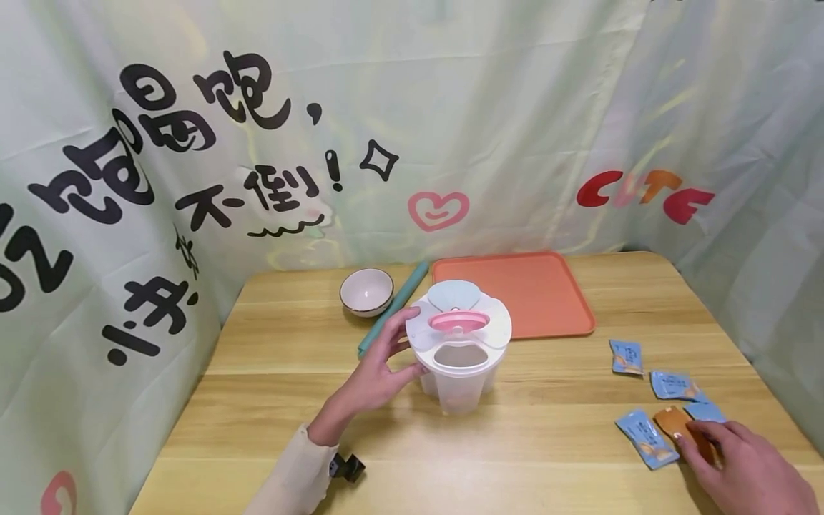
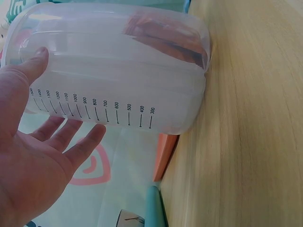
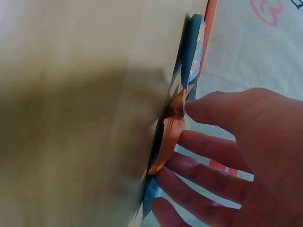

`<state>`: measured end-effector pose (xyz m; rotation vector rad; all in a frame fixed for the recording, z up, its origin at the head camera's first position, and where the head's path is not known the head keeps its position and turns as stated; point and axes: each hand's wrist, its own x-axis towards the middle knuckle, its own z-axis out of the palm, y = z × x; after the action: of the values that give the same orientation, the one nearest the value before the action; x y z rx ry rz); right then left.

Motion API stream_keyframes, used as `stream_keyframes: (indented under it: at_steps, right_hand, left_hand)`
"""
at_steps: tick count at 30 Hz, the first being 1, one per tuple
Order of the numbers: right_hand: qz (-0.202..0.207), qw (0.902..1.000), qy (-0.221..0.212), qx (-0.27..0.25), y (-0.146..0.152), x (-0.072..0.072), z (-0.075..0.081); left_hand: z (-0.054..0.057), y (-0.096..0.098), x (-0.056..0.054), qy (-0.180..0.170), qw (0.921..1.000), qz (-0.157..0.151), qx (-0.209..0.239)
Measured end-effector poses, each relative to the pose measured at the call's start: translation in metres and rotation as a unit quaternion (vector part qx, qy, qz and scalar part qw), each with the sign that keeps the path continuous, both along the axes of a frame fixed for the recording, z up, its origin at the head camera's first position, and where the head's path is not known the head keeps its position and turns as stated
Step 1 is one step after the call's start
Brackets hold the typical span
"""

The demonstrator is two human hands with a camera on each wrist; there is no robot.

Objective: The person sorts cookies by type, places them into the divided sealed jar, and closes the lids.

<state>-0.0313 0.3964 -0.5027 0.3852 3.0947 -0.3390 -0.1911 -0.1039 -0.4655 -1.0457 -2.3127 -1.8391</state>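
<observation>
Apparently, the step in hand is the taking-up of a single orange packet (image 1: 672, 422) at the right of the table (image 1: 534, 443). It is pinched between the thumb and fingertips of the right hand (image 1: 749, 465); how firmly cannot be told. Four blue packets (image 1: 646, 438) are noted close about it, one partly covered by the hand. For the next move, a secure hold on the wrapper and a clean lift past these neighbours are judged to be needed, with care that none is dragged along. The clear container (image 1: 460, 400), stood upright near mid-table, is touched at its side by the left hand (image 1: 376, 379), thumb and fingers apart and laid loosely against the wall, probably for steadying. It is topped by a white lid (image 1: 498, 322) with a pale blue flap (image 1: 453, 295), a pink handle (image 1: 458, 322) and an oval opening (image 1: 460, 355) at the front. In the left wrist view, a reddish-brown wrapper (image 2: 165, 38) is seen through the wall, low near the base; its compartment cannot be made out. Behind, a bowl (image 1: 367, 292) is placed beside a teal roll (image 1: 394, 309), and an orange tray (image 1: 541, 293) is laid flat.
</observation>
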Motion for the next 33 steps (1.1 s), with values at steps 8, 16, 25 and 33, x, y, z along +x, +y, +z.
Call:
stream_keyframes:
  at_steps: [8,16,25,33]
  right_hand:
    - [0.026,0.9974,-0.064,-0.018,0.001,-0.005,0.012]
    - [0.027,0.9977,-0.056,-0.027,-0.003,-0.007,0.015]
    - [0.014,0.9974,0.07,-0.01,-0.009,-0.005,0.008]
    - [-0.038,0.9894,0.123,-0.066,-0.018,-0.006,0.015]
  left_hand:
    - [-0.002,-0.001,0.0,0.003,1.0,0.001,-0.003]
    - [-0.002,0.0,-0.001,0.005,1.0,-0.003,-0.002]
    - [-0.001,0.0,0.0,-0.004,1.0,-0.004,-0.002]
    - [0.0,0.0,0.0,-0.003,1.0,-0.002,-0.005]
